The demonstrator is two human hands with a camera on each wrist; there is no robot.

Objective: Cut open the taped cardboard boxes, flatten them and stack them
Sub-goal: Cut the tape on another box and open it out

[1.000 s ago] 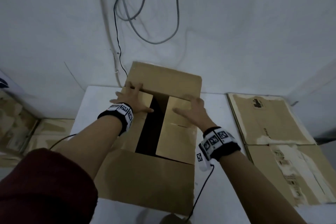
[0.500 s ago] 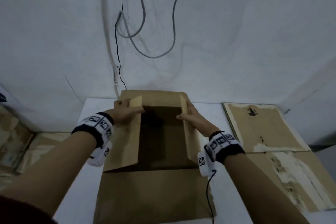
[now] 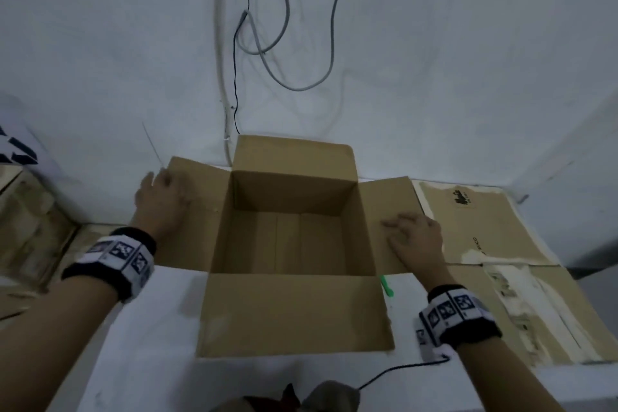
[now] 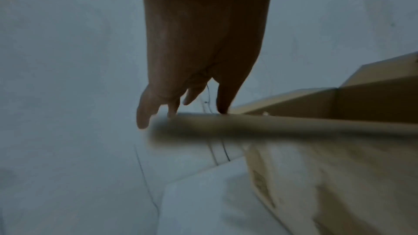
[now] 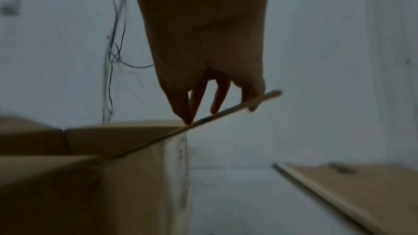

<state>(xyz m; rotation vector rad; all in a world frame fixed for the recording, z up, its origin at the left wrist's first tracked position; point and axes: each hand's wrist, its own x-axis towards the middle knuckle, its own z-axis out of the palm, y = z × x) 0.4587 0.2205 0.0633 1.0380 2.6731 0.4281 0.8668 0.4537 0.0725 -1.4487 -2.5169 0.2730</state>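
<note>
Box (image 3: 294, 311) between flattened cardboard (image 3: 501, 244) (right) and wall cables (image 3: 267, 43).

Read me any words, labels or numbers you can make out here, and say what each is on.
"PICO": printed sideways on the flattened cardboard, perhaps the end of a longer word.
Dark logo on the same sheet: lettering too small to read.
Torn labels on the nearer sheet: blurred.
Wristband squares: patterns, no text.
</note>
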